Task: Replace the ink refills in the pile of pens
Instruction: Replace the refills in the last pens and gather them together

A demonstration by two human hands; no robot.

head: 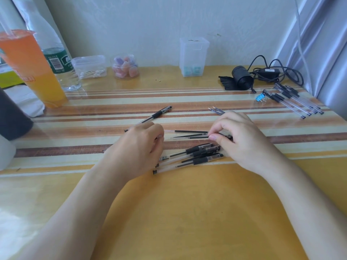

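Observation:
My left hand (pixel 139 145) and my right hand (pixel 238 137) meet over the middle of the table. Between them run thin ink refills (pixel 189 135), clear at the left and black at the right. The left fingers grip the clear ends, and the right thumb and fingers pinch the black ends. Something dark sits under the right fingers, hidden. Just below lies a pile of clear pens with black grips (pixel 193 155). One more pen (pixel 155 115) lies alone above my left hand. Two loose refills (pixel 216 110) poke out above my right hand.
Another group of clear pens (pixel 294 100) and a blue binder clip (pixel 261 98) lie at the right. A black roll (pixel 242 77), a cable (pixel 277 72), an orange drink cup (pixel 32 66), a water bottle (pixel 60 62) and plastic containers (pixel 193 57) stand along the back.

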